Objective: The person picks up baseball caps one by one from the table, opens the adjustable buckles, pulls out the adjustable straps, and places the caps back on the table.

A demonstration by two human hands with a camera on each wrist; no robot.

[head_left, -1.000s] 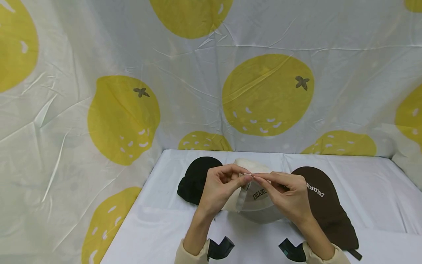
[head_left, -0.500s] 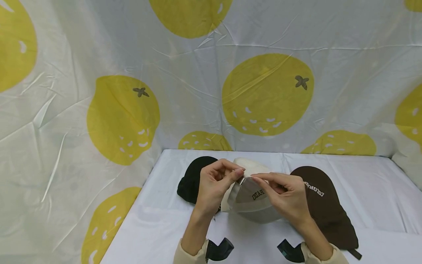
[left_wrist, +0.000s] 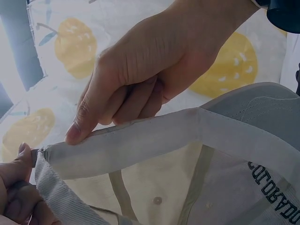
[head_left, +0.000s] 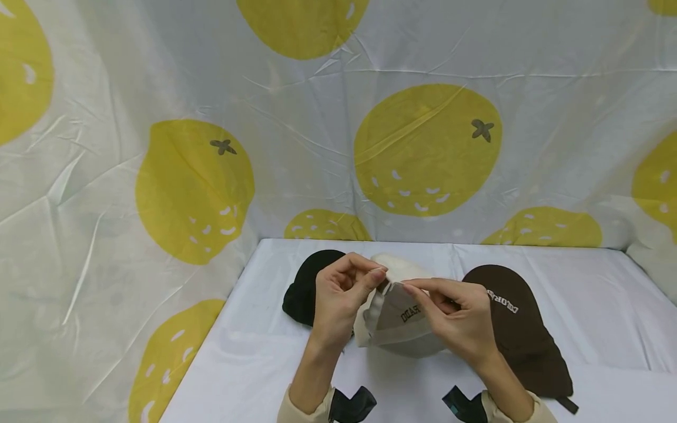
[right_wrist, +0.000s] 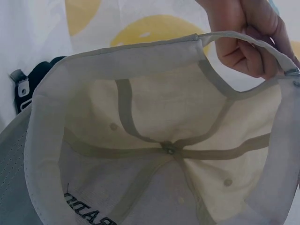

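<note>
The left hand has just edged away from the right, each grip pinching the pale cap's edge, lower centre of the frame; probably they're tugging its closure apart.

Dark letters inside the pale cap spell COLORADO; on the brown cap — nearer the tabletop's right edge — white letters show COLO, partly covered.

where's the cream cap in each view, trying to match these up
Head: cream cap in the lower half, just right of centre.
Left wrist: cream cap across the lower part, cut off at the right edge.
Right wrist: cream cap fills most of the picture.
Shared landmark: dark lettering inside it.
</note>
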